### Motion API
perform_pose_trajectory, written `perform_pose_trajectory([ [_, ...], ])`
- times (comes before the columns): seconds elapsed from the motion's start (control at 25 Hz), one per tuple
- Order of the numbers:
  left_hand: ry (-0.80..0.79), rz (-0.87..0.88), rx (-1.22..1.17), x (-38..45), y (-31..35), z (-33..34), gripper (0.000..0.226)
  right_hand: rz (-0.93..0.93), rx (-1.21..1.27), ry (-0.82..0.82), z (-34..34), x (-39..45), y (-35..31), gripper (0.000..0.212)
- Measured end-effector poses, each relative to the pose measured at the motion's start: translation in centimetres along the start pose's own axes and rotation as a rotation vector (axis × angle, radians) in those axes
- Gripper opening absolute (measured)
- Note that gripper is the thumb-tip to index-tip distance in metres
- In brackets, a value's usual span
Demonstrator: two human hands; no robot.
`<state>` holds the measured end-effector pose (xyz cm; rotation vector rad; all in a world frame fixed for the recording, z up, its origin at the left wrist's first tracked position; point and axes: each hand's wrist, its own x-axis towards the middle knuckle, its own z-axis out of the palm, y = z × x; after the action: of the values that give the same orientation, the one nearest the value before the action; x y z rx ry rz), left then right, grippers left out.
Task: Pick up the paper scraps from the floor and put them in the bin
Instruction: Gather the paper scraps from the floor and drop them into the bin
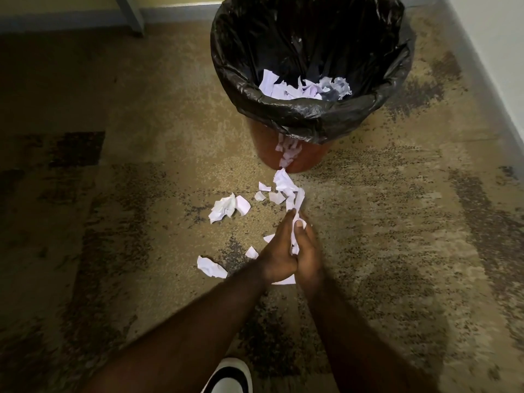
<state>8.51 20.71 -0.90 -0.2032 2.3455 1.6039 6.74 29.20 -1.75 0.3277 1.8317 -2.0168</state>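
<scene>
Left hand (276, 252) and right hand (307, 255): pressed together, clamping paper scraps (289, 191) that jut toward the far bin (312, 114).

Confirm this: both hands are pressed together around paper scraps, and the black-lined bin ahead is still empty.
Not empty. The head view shows white scraps already inside the bin. The rest stands: the left hand and right hand are pressed together around paper scraps.

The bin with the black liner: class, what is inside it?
Inside the bin, torn white paper scraps lie piled against the near side of the black liner. Anything beneath the pile, and the bin's bottom, is hidden.
</scene>
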Motion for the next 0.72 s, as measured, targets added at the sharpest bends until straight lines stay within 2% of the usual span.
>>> perform_pose_trajectory([
  [0.08, 0.0, 0.027, -0.026, 0.0, 1.4, -0.8, 0.099, -0.037, 0.081, -0.027, 0.5, -0.8, -2.2, 0.079],
  [0.24, 0.062, 0.096, -0.087, -1.3, 6.4, -3.7, 0.102, -0.126, 0.126, -0.098, 2.1, -2.4, -7.8, 0.057],
  [0.4, 0.175, 0.194, -0.097, -4.3, 11.5, -7.2, 0.1, -0.228, 0.102, -0.207, 4.6, -5.2, -13.8, 0.068],
  [0.48, 0.241, 0.246, -0.121, -6.0, 13.8, -8.6, 0.098, -0.277, 0.108, -0.273, 5.4, -6.6, -16.4, 0.064],
  [0.6, 0.34, 0.228, -0.111, -8.6, 16.9, -10.1, 0.099, -0.248, 0.173, -0.41, 6.9, -8.6, -19.5, 0.051],
  [0.72, 0.368, 0.252, -0.033, -10.1, 19.7, -11.8, 0.096, -0.233, 0.215, -0.463, 7.8, -9.6, -21.6, 0.049],
])
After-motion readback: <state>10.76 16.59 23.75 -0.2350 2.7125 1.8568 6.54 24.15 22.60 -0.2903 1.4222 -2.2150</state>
